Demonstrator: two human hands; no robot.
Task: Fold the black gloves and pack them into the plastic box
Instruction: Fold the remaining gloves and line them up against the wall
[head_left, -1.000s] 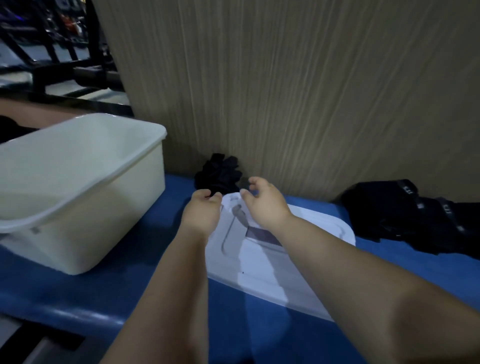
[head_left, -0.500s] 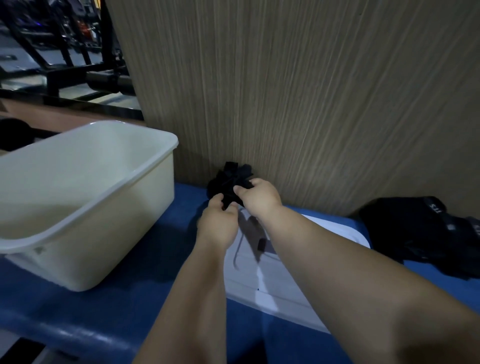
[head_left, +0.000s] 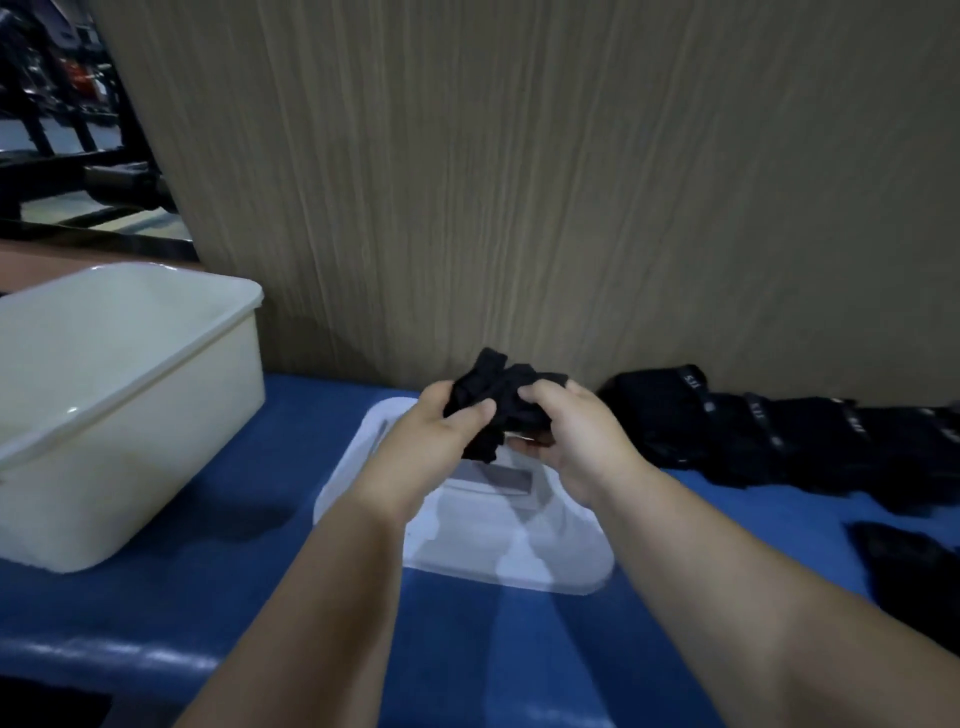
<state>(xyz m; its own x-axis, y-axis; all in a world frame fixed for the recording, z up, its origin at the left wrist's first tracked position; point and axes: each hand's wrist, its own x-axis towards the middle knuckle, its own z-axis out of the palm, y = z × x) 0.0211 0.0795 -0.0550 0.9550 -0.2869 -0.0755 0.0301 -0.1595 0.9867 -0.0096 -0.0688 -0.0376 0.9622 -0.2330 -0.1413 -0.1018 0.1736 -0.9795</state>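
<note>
Above the far end of the white lid (head_left: 519, 551), both hands hold a crumpled bunch of black gloves (head_left: 498, 395) in the air, clear of the lid's surface. The left hand (head_left: 431, 436) grips the bunch's left side, thumb pressed over the fabric and fingers curled behind it. The right hand (head_left: 582, 447) pinches the right side, its fingers wrapped around the cloth from underneath (whether this is one glove or a pair, the folds do not reveal). The lid lies flat on a blue table (head_left: 260, 597). Left of the lid, well apart from it, stands the plastic box (head_left: 156, 457), cream-coloured and open-topped. Behind the lid rises a wood-grain panel (head_left: 519, 182). Right of the lid, against the foot of that panel, lies a pile of black clothing (head_left: 737, 431) with lettered bands, and nearer the viewer on the same side sits another dark piece (head_left: 914, 566).
</note>
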